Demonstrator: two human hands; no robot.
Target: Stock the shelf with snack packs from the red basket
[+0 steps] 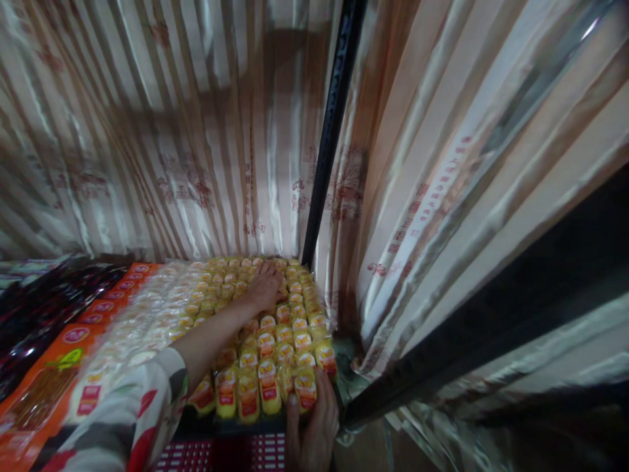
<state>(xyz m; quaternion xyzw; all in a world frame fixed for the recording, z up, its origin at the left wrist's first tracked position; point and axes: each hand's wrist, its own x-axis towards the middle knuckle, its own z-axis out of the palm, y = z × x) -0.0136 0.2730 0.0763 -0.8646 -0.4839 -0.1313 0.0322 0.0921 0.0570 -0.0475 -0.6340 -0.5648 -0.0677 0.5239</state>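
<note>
Left hand outstretched, palm down; right hand nearer, half-curled

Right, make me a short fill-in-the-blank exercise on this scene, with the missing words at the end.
1. The left hand is over the yellow packs toward the ____ of the display, nearer the curtain.
2. The right hand has its thumb and fingers on either side of a pack in the ____ row.
3. Left of the white packs lies bright ____ packaging.

Missing words: back; front; orange.

Dozens of yellow packets, two black posts
</note>
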